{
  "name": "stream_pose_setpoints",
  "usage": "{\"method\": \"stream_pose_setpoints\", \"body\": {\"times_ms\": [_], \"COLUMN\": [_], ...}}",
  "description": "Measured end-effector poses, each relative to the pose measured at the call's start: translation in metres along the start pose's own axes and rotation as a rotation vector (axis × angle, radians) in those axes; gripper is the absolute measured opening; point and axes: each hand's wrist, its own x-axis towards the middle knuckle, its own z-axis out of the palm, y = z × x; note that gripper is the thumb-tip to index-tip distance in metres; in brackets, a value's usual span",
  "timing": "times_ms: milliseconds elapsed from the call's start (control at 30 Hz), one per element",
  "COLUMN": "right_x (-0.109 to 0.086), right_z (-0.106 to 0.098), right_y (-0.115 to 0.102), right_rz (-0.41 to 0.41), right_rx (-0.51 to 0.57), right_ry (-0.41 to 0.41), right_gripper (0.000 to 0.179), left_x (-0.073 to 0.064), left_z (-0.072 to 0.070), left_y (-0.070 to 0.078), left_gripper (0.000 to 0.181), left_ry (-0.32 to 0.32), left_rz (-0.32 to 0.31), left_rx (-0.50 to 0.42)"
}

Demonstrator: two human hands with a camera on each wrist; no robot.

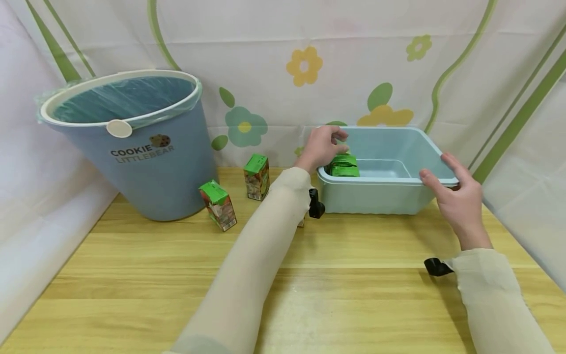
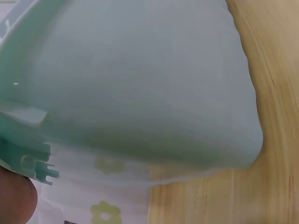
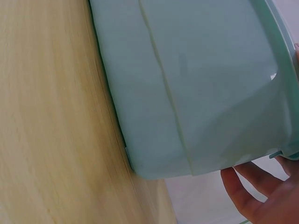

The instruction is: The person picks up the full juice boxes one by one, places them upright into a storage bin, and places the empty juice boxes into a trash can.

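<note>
At the right of the head view stands a light blue-green plastic bin (image 1: pixel 376 196), with green-topped drink cartons (image 1: pixel 346 171) inside its left end. My left hand (image 1: pixel 322 145) reaches over the bin's left rim, its fingers loosely bent above those cartons with nothing between them. With its thumb on the front rim and fingers along the right side, my right hand (image 1: pixel 462 199) grips the bin's right corner. The right wrist view shows fingertips (image 3: pixel 233 186) against the end wall. Only the bin's outer side (image 2: pixel 149 84) and a bit of hand (image 2: pixel 16 198) appear in the left wrist view.
Two more drink cartons stand on the wooden table, one (image 1: pixel 218 205) beside a tall blue trash can (image 1: pixel 172 172) with a bag liner, another (image 1: pixel 257 178) farther back. A further carton (image 1: pixel 301 222) is mostly hidden behind my left sleeve. A flower-patterned curtain (image 1: pixel 265 59) hangs behind.
</note>
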Motion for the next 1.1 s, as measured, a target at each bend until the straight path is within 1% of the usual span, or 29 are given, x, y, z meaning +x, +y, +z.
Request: {"method": "stream_pose_setpoints", "body": {"times_ms": [133, 333, 433, 567, 667, 733, 900, 967, 1100], "right_x": [-0.001, -0.002, -0.001, 0.001, 0.001, 0.001, 0.001, 0.001, 0.001], "right_z": [0.0, -0.001, -0.002, 0.0, 0.0, -0.001, -0.001, 0.0, 0.0], "right_y": [0.0, 0.0, 0.001, 0.001, 0.001, 0.001, 0.002, 0.002, 0.001], "right_rz": [-0.003, -0.008, -0.003, 0.005, 0.005, 0.004, 0.003, 0.002, 0.004], "right_rx": [0.006, 0.004, -0.002, -0.005, -0.008, -0.01, -0.013, -0.012, -0.002], "right_ry": [-0.002, 0.003, 0.003, -0.002, -0.002, -0.002, -0.002, 0.0, -0.002], "right_gripper": [0.075, 0.074, 0.074, 0.075, 0.076, 0.076, 0.076, 0.076, 0.075], "left_x": [-0.004, -0.011, -0.016, -0.026, -0.034, -0.041, -0.062, -0.072, -0.093], "left_z": [-0.001, -0.005, -0.008, -0.015, -0.019, -0.022, -0.032, -0.037, -0.047], "left_y": [-0.001, 0.001, -0.002, -0.006, -0.005, -0.003, 0.002, 0.003, 0.005], "left_gripper": [0.036, 0.039, 0.038, 0.036, 0.035, 0.035, 0.033, 0.032, 0.033], "left_ry": [0.014, -0.01, -0.011, 0.006, 0.024, 0.039, 0.102, 0.13, 0.186], "left_rz": [0.01, 0.035, 0.059, 0.108, 0.125, 0.123, 0.128, 0.133, 0.138], "left_rx": [-0.071, -0.119, -0.179, -0.25, -0.252, -0.254, -0.245, -0.211, -0.101]}}
